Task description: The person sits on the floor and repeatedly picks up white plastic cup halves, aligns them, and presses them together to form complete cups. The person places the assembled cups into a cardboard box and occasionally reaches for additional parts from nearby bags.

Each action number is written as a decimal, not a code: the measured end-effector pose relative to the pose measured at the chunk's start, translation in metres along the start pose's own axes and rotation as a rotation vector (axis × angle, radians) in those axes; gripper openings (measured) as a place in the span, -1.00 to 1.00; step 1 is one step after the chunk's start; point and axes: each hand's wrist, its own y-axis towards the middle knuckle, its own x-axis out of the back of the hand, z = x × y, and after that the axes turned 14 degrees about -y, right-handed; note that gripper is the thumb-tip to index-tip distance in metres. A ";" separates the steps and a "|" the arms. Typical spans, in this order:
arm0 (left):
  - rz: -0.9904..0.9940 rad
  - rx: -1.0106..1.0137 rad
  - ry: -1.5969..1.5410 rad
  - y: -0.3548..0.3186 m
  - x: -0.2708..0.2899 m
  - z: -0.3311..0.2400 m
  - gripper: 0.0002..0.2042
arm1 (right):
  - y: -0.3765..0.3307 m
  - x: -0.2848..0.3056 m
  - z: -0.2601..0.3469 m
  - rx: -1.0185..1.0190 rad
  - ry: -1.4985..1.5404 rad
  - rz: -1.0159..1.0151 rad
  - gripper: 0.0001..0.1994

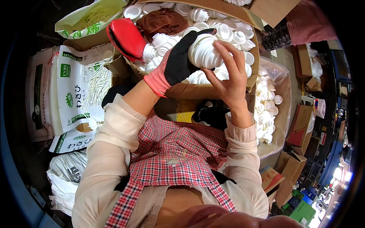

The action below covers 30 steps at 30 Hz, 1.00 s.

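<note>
A: In the head view, what do the two hands have between them?

B: A round, ribbed white plastic piece point(203, 53), perhaps several nested together. The left hand point(180, 62), in a black glove with a pink knitted cuff, cups it from the left; the bare right hand point(232, 83) grasps its right side with fingertips and thumb.

A: Why hold it that way?

B: Cupping one side and pinching the other probably steadies a slick, curved shape, while the bare fingertips can feel the ridges. It is held up above the brown cardboard box point(194, 91), so anything dropped would likely land inside.

A: And what fills that box?

B: Loose white plastic caps point(224, 33), heaped at all angles, some showing rims, others stepped rings. A glossy red pouch-like object point(129, 38) and a crumpled, matte brown cloth point(161, 22) lie on top, presumably within easy reach.

A: What is beside it?

B: On the right, a clear, wrinkled plastic liner point(283, 74) surrounds more white pieces point(266, 114), perhaps to keep them clean. On the left, thin, straight white sticks point(97, 85) lie on glossy white-and-green printed sacking point(68, 91).
</note>
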 end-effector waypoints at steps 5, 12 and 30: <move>-0.130 0.260 -0.555 0.007 -0.008 -0.009 -0.41 | 0.000 0.000 0.001 0.001 -0.021 -0.002 -0.33; 0.030 -0.154 0.132 0.004 -0.009 -0.021 -0.48 | 0.001 0.001 0.004 0.006 -0.059 -0.005 -0.35; -0.068 0.337 -0.400 -0.002 -0.043 -0.016 -0.43 | 0.005 -0.031 -0.019 -0.876 0.646 -0.165 -0.30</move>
